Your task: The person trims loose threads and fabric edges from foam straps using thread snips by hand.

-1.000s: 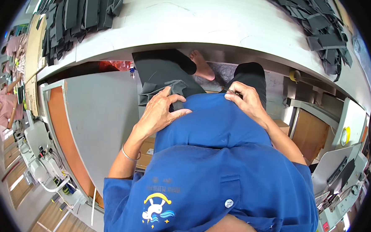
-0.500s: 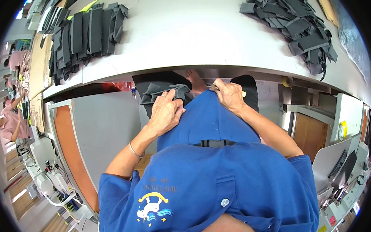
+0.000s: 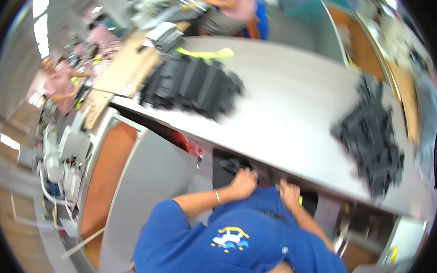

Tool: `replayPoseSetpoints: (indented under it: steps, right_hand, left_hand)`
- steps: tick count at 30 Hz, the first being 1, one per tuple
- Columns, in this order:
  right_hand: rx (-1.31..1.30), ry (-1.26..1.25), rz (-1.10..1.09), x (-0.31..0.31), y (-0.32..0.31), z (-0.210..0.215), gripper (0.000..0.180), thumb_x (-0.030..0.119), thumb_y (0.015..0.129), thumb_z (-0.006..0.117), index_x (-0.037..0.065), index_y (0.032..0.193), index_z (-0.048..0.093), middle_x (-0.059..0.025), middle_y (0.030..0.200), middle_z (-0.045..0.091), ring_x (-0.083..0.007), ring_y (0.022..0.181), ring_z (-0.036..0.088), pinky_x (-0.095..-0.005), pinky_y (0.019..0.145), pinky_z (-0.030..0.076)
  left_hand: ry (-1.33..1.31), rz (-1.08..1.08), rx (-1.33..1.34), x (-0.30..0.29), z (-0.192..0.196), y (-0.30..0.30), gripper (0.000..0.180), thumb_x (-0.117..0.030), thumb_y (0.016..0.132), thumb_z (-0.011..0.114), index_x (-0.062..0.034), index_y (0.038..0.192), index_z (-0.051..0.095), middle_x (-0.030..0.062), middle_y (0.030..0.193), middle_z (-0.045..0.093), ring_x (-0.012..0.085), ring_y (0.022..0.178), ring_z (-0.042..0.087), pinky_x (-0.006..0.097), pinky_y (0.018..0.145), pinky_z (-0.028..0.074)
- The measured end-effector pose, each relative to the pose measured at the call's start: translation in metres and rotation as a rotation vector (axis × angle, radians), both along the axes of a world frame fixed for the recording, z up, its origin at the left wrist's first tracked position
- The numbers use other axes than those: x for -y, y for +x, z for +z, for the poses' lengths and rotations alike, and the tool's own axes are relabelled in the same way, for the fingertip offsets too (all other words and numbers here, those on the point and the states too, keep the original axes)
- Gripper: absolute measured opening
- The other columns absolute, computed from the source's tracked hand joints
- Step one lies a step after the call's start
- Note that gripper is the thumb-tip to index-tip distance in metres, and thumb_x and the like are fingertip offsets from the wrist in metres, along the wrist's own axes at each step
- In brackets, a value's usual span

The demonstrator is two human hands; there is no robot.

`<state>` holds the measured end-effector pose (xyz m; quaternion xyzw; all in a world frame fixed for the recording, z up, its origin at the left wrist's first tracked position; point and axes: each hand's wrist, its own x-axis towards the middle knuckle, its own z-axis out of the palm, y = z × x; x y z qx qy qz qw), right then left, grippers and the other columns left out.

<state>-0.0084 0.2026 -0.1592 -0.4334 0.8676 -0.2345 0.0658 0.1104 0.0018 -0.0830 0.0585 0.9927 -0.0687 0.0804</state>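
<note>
My left hand (image 3: 244, 184) is closed at the upper edge of the blue cloth (image 3: 262, 200) over my lap, beside dark grey fabric pieces (image 3: 233, 165). What its fingers hold is hidden and blurred. Close by on the right, my right hand (image 3: 289, 194) has its fingers bent together at the same cloth. Something small seems to be in its grip, and a bit of yellow shows beside that hand, too smeared to name. Both hands are low, just in front of the table's near edge.
On the white table (image 3: 278, 125), a row of dark grey fabric strips (image 3: 191, 85) lies left, with a yellow-green strip (image 3: 208, 53) behind. A loose dark pile (image 3: 374, 139) lies right. Sewing machines (image 3: 54, 167) stand at left. Co-workers in pink (image 3: 60, 86) are farther back.
The view has swung up and to the left, so the table and my hands appear lower and farther right, with more of the room visible. My hands appear closer together, still at my lap.
</note>
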Motion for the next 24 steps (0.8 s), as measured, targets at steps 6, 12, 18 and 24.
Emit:
replayPoseSetpoints:
  steps: [6,12,18,24]
  right_hand:
    - [0.403,0.039,-0.108,-0.022,0.018,-0.025,0.03,0.033,0.081,0.066,0.005,0.075,0.057,-0.0202,0.074,0.062,-0.0415,0.076,0.06,-0.049,0.065,0.046]
    - [0.94,-0.039,-0.08,-0.034,0.017,-0.04,0.022,0.021,0.082,0.067,-0.001,0.08,0.066,-0.0053,0.062,0.059,-0.0086,0.059,0.051,-0.0279,0.057,0.043]
    - [0.956,-0.015,-0.154,-0.017,0.011,-0.001,0.021,0.017,0.083,0.067,-0.003,0.077,0.065,-0.0008,0.064,0.059,-0.0073,0.059,0.051,-0.0251,0.055,0.042]
    - [1.015,-0.15,-0.038,0.005,0.0,0.067,0.008,0.007,0.084,0.064,0.0,0.08,0.063,0.002,0.066,0.056,-0.0049,0.059,0.047,-0.0218,0.056,0.039]
  left_hand:
    - [0.248,0.057,0.051,-0.016,-0.034,0.018,0.021,-0.019,0.079,0.056,-0.0075,0.083,0.072,0.0114,0.11,0.058,0.03,0.107,0.053,0.042,0.079,0.042]
    - [0.415,0.133,0.095,-0.011,-0.006,0.024,0.025,-0.031,0.08,0.064,-0.0096,0.091,0.07,0.0156,0.108,0.057,0.0356,0.109,0.053,0.045,0.086,0.041]
    - [0.707,0.373,0.097,0.007,0.036,0.034,0.024,-0.034,0.085,0.058,-0.0141,0.097,0.065,0.0125,0.101,0.054,0.0296,0.106,0.053,0.046,0.089,0.036]
    - [1.5,0.596,-0.04,0.044,0.074,0.058,0.036,-0.022,0.086,0.056,-0.014,0.121,0.058,0.0054,0.117,0.057,0.0198,0.112,0.052,0.035,0.097,0.037]
